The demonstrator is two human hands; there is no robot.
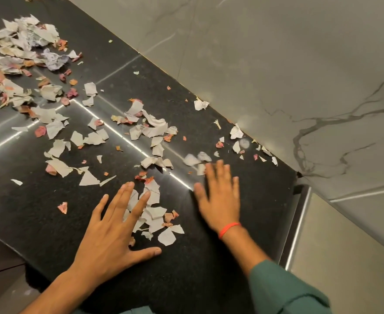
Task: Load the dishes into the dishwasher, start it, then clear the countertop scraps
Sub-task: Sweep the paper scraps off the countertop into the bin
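Scrap clearing is at an early stage, I judge. Scraps [89, 123] litter most of the bench [243, 245]. Left hand [114, 230] and right hand [218, 198] lie flat, fingers spread, flanking a near cluster. No dishwasher in view.

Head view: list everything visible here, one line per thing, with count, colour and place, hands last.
countertop: one, black speckled stone, fills the left and centre.
paper scraps: too many to count, white and grey torn pieces, thickest far left, thinning toward the hands.
pink-orange scraps: many, small bits mixed among the paper.
wall: grey marble-look tiles with dark veins, right of the countertop.
metal strip: one, silver, at the countertop's right end.
bracelet: one, red-orange, on the right wrist.
sleeve: green, on the right arm.
left hand: flat, fingers spread, partly over scraps.
right hand: flat on the countertop, blurred.
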